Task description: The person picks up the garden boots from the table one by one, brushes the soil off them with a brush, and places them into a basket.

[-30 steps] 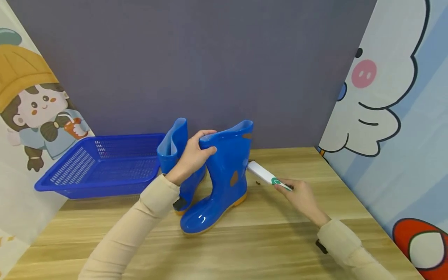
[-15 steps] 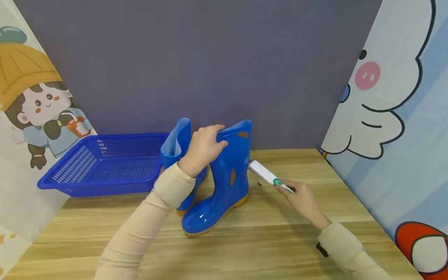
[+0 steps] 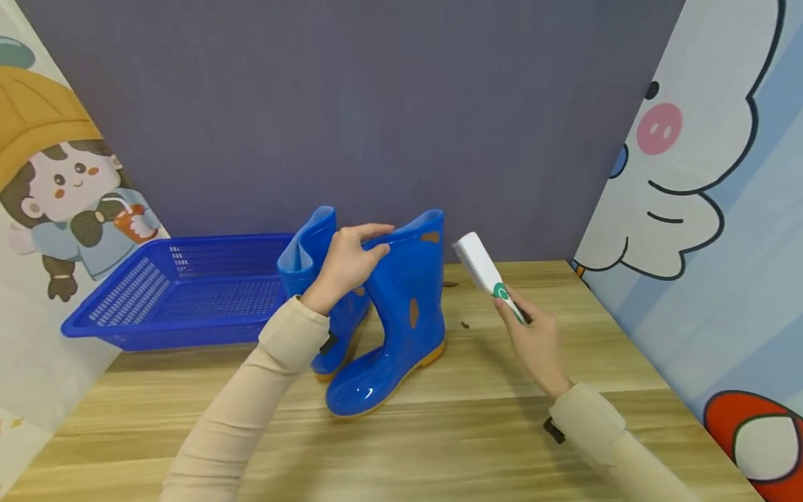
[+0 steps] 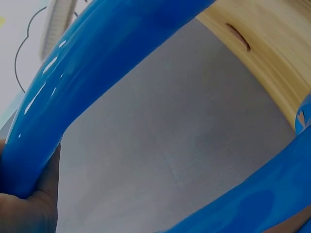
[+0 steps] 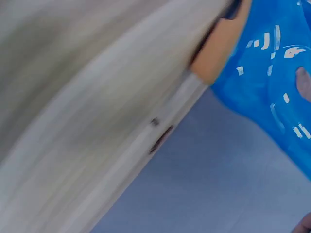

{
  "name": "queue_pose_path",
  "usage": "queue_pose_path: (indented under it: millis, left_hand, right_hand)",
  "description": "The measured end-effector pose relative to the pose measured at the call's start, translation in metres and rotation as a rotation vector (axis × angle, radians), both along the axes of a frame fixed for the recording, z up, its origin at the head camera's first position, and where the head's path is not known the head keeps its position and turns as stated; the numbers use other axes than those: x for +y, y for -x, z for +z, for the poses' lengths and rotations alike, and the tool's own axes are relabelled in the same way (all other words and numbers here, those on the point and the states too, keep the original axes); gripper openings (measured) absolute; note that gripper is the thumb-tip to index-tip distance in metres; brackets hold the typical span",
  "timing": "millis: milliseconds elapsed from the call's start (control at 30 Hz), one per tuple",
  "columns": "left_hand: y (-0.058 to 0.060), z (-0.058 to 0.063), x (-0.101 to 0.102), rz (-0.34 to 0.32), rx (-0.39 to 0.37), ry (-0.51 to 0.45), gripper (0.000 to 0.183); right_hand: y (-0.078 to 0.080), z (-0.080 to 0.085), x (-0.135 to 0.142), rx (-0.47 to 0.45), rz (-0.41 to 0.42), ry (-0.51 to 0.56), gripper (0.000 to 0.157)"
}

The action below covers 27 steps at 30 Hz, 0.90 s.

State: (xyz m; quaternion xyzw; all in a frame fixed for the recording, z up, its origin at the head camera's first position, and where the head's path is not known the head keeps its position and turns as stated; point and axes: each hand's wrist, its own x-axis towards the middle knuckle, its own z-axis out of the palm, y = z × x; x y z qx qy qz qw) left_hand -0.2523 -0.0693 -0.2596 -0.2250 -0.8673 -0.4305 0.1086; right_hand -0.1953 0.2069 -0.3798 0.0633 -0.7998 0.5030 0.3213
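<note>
A glossy blue rain boot (image 3: 401,279) with a yellow-orange sole stands upright on the table, brown patches on its shaft. My left hand (image 3: 346,265) pinches its top rim, thumb on the near side. In the left wrist view the boot's shaft (image 4: 112,58) slants across, with that hand's fingers at lower left. A white brush (image 3: 479,265) with a green mark is in my right hand (image 3: 533,338), gripped by the handle. It is raised to the right of the boot, apart from it, bristles facing the shaft. Behind my left wrist stands a second blue boot (image 3: 343,324), partly hidden.
At the left sits a blue perforated plastic basket (image 3: 188,333), close to the second boot. Small brown bits (image 3: 465,325) and a dark sliver (image 3: 450,284) lie on the wooden table (image 3: 489,439). A grey panel (image 3: 401,118) closes the back, and printed panels stand at both sides.
My right hand has lifted the brush up and away from the back of the boot, tilting it steeper. My left hand, still on the rim, has shifted slightly left with the boot's top.
</note>
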Motion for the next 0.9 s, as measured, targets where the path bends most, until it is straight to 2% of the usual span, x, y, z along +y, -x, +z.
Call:
queue_pose_path:
  millis: [100, 300, 367, 567, 900]
  left_hand:
    - [0.0, 0.0, 0.0, 0.01, -0.036, -0.011, 0.033]
    - [-0.002, -0.001, 0.004, 0.025, -0.065, -0.03, 0.032]
    - [-0.003, -0.001, 0.006, 0.026, -0.065, -0.039, 0.031]
    - [-0.004, 0.0, 0.01, 0.029, -0.073, -0.056, 0.03]
    - [-0.003, -0.002, 0.007, 0.0, -0.073, -0.086, 0.028]
  right_hand:
    - [0.006, 0.013, -0.022, 0.049, 0.029, 0.082, 0.035]
    - [0.009, 0.043, -0.072, 0.214, 0.117, 0.118, 0.034]
    - [0.012, 0.047, -0.085, 0.254, 0.129, 0.133, 0.034]
    - [0.022, 0.047, -0.105, 0.301, 0.09, 0.151, 0.034]
    - [0.034, 0.033, -0.096, 0.307, 0.013, 0.141, 0.033]
